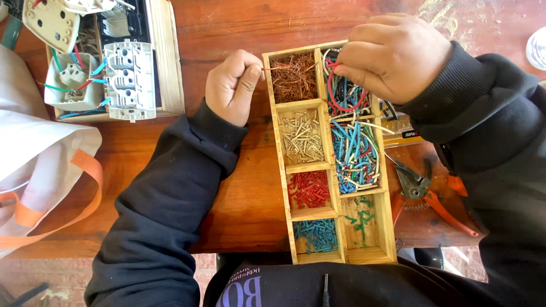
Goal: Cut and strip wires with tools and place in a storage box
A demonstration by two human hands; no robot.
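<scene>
Wooden compartment tray (278,148) on a reddish wooden table (239,193), holding bare copper strands (293,78), white sleeve offcuts (304,136), red offcuts (308,189), blue offcuts (316,235), green offcuts (362,219) and mixed coloured wires (355,153). Left hand (232,86) pinches one end of a thin red wire (333,94) beside the tray's top left corner; right hand (392,55) grips the wire's looped part over the top right compartment. Orange-handled pliers (424,196) lie just right of the tray; a wooden box of wired white sockets (129,79) stands at upper left, a white bag with orange straps (45,159) at left.
</scene>
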